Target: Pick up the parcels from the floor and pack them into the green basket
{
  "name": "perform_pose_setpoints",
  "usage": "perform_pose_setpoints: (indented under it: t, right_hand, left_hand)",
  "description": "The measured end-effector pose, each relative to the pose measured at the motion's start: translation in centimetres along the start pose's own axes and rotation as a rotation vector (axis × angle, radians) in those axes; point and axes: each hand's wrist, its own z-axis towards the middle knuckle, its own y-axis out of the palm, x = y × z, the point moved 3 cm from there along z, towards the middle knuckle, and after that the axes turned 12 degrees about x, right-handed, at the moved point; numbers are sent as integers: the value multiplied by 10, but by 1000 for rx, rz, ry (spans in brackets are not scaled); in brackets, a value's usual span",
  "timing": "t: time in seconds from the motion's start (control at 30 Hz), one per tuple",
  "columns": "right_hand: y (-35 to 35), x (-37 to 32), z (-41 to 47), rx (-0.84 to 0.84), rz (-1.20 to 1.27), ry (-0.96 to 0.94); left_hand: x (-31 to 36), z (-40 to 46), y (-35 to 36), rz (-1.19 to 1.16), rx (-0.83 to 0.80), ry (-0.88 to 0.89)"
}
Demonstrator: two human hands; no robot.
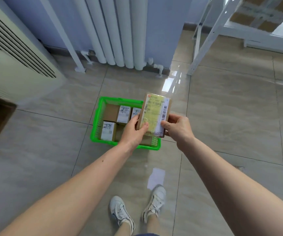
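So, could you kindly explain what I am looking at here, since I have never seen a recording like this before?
There is no machine here. A person wears one wide-angle camera on the head, so the single picture looks forward and down along their own two bare arms to the tiled floor and their white shoes.

The left hand and the right hand together hold a flat brown parcel with a yellowish shipping label, gripping it by its lower end above a green basket.

The basket stands on the floor and already holds several small cardboard boxes with white labels. A white slip of paper lies on the floor near the shoes.

Farther back are a white radiator, a cream appliance with vent slots on the left, and a white metal frame on the right.
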Motion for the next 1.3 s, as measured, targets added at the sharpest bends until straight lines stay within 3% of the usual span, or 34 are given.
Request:
perform_pose_setpoints:
  t: [0.4, 0.6, 0.93, 1.1, 1.3]
  right_hand:
    - [124, 48, 65, -121, -148, 18]
    - [190, 115, 100, -84, -195, 58]
    - [275, 236, 163, 20, -240, 23]
    - [303, 265, 189, 86, -260, -3]
    - [307, 268, 191, 168, -352, -125]
  left_hand:
    - [-93, 108, -60, 237, 181, -72]
    - [-163, 160, -72, 290, 232, -23]
    - [-300, 252, -63, 416, 185, 68]
    - [-329, 286, -60, 731, 190, 199]
    - [-338, 301, -62, 809, 156, 230]
